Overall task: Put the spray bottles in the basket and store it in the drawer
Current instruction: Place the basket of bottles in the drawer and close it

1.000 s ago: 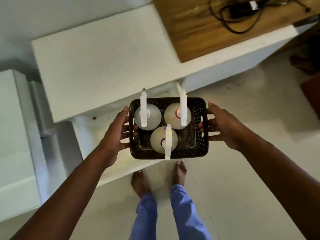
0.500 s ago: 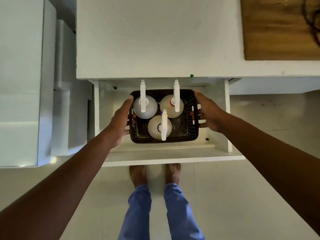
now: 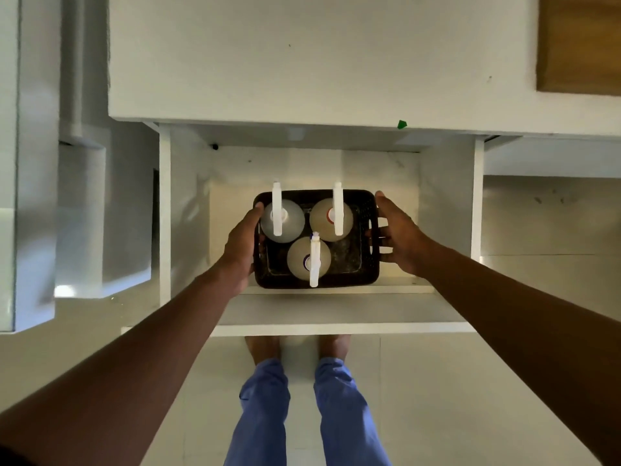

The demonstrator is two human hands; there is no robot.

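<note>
A dark perforated basket holds three spray bottles upright: one at the back left, one at the back right, one at the front. The basket is down inside the open white drawer, near its front wall. My left hand grips the basket's left side. My right hand holds its right side, fingers through the handle slot. Whether the basket rests on the drawer floor I cannot tell.
The white desk top lies above the drawer, with a wooden panel at the far right. A white cabinet stands to the left. My legs in blue trousers and bare feet are just in front of the drawer front.
The basket went from in front of the desk into the open drawer and sank lower in it. Both hands kept their hold on its sides.
</note>
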